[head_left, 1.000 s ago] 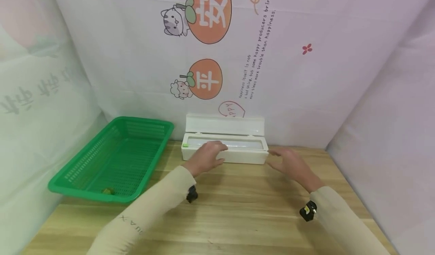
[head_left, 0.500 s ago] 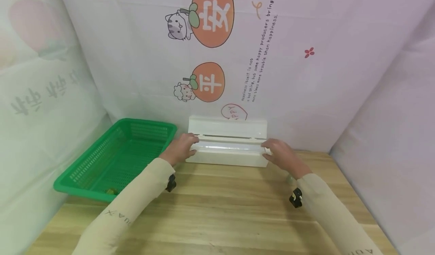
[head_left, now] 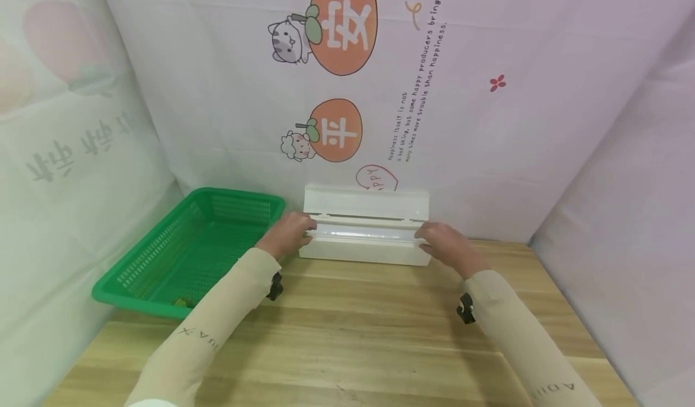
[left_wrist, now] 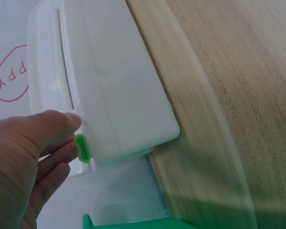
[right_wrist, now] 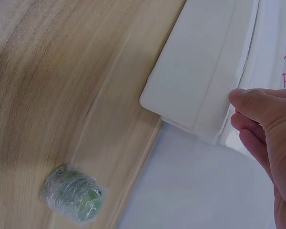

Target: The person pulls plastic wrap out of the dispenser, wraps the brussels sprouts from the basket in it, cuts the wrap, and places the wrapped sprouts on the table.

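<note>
The left grip (head_left: pixel 286 235) pinches one end of the white cling film dispenser (head_left: pixel 365 252), fingers beside its green slider (left_wrist: pixel 82 148); the right grip (head_left: pixel 446 245) pinches the other. The dispenser stands between both grips, its lid (head_left: pixel 366 204) raised behind. Left of the left grip sits a green plastic basket (head_left: pixel 143 306); near the right grip lies a film-wrapped green item (right_wrist: pixel 74 194).

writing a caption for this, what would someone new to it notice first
Probably the green basket on the left of the wooden table. Next, the white box at the back, its lid raised, with the left hand and right hand at its ends. The right wrist view adds a plastic-wrapped green bundle on the table.
</note>
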Demonstrator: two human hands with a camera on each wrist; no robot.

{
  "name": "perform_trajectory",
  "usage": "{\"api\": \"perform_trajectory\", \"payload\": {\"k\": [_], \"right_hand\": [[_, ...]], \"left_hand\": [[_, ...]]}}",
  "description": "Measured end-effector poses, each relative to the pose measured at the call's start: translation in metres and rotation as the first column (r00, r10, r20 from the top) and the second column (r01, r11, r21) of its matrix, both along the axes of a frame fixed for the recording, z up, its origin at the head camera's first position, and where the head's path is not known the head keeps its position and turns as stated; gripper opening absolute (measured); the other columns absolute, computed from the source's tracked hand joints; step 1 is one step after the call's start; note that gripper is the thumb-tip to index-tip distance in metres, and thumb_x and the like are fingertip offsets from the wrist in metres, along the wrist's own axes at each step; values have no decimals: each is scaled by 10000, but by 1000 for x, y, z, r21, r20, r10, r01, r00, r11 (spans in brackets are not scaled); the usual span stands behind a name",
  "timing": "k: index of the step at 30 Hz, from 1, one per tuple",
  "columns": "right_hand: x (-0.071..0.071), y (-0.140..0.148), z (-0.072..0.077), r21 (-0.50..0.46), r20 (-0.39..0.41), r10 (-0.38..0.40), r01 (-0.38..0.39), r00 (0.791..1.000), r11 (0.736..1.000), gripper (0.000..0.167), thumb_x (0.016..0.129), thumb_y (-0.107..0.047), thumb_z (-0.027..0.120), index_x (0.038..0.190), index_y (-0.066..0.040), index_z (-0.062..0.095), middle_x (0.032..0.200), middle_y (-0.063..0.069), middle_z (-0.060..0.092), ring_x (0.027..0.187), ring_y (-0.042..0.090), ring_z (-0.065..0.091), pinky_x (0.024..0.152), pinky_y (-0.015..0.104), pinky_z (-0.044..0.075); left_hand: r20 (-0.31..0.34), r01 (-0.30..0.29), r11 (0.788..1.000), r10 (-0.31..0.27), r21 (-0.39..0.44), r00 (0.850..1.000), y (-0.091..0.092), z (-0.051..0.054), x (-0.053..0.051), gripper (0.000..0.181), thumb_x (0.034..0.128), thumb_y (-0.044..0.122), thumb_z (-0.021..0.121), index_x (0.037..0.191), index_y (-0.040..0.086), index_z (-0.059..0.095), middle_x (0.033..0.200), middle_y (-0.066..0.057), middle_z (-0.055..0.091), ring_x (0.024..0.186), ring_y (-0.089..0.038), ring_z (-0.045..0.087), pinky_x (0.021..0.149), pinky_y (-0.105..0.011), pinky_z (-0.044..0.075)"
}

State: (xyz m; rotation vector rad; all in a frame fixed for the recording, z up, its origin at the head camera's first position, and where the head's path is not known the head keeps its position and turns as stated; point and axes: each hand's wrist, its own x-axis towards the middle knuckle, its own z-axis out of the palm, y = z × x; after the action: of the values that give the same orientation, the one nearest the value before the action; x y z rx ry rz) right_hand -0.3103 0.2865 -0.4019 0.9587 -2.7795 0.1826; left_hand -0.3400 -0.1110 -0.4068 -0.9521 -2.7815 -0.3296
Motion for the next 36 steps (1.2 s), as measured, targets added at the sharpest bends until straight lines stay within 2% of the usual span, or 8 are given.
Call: {"api": "perform_trajectory", "payload": {"k": [6, 11, 16, 18, 22, 27, 30, 36], "right_hand": [[-2, 2, -2, -19, 16, -1, 2, 1000, 1000, 163, 900, 44, 765, 1063, 42, 766, 1059, 198, 772, 991, 345, 750, 895, 449, 645], [-5, 5, -3, -56, 72, -22, 26, 997, 998, 161, 923, 29, 744, 1083, 37, 765, 1073, 204, 775, 996, 339, 755, 905, 440, 647], [-7, 7, -3, -70, 96, -20, 27, 995, 997, 136, 923, 29, 745, 1056, 23, 770, 1036, 182, 779, 963, 315, 755, 881, 421, 651], [-8, 7, -2, -78, 96, -10, 17, 995, 997, 124, 921, 37, 741, 1040, 23, 770, 1016, 177, 779, 948, 314, 755, 870, 419, 652], [-8, 7, -1, -95, 109, -1, 11, 994, 995, 101, 922, 59, 728, 996, 13, 778, 972, 157, 787, 916, 296, 760, 839, 400, 657], [-11, 10, -3, -112, 106, 5, 7, 994, 994, 103, 915, 61, 736, 969, -7, 791, 958, 138, 797, 906, 278, 769, 825, 376, 660], [-12, 11, -5, -132, 97, -3, 15, 995, 991, 107, 916, 60, 734, 994, 7, 786, 987, 152, 795, 938, 303, 768, 859, 398, 656], [-16, 12, -10, -179, 116, -53, 73, 992, 981, 126, 942, 70, 693, 997, -3, 779, 995, 146, 789, 954, 299, 756, 888, 423, 650]], "left_hand": [[-31, 18, 999, -19, -46, 999, 3, 0, -2, 59, 960, 65, 767, 1001, 55, 808, 989, -82, 809, 879, -183, 746, 787, -323, 639], [-24, 52, 998, -52, -26, 998, 3, 0, -3, 60, 954, 37, 764, 960, 51, 823, 958, -75, 816, 842, -167, 743, 758, -318, 635], [-7, 81, 997, -81, -3, 997, 3, 1, -5, 108, 964, 23, 746, 877, 40, 806, 863, -60, 791, 707, -114, 596, 658, -266, 536], [0, 78, 997, -78, 5, 997, 4, 1, -6, 142, 975, 25, 732, 846, 37, 791, 811, -47, 759, 681, -111, 522, 634, -249, 474], [33, 69, 997, -70, 34, 997, 5, -1, -9, 181, 982, 20, 720, 806, 42, 757, 762, -31, 699, 684, -115, 470, 632, -244, 418], [76, 45, 997, -50, 61, 996, 5, -2, -12, 183, 977, 26, 725, 802, 70, 755, 809, -33, 733, 711, -114, 511, 656, -254, 461], [97, 18, 997, -26, 78, 995, 5, -2, -13, 171, 985, 32, 717, 827, 65, 772, 842, -44, 748, 734, -123, 537, 678, -265, 485], [91, -5, 997, -2, 78, 996, 6, -5, -15, 167, 1003, 48, 699, 863, 65, 788, 842, -36, 748, 740, -128, 546, 684, -263, 503]]}}
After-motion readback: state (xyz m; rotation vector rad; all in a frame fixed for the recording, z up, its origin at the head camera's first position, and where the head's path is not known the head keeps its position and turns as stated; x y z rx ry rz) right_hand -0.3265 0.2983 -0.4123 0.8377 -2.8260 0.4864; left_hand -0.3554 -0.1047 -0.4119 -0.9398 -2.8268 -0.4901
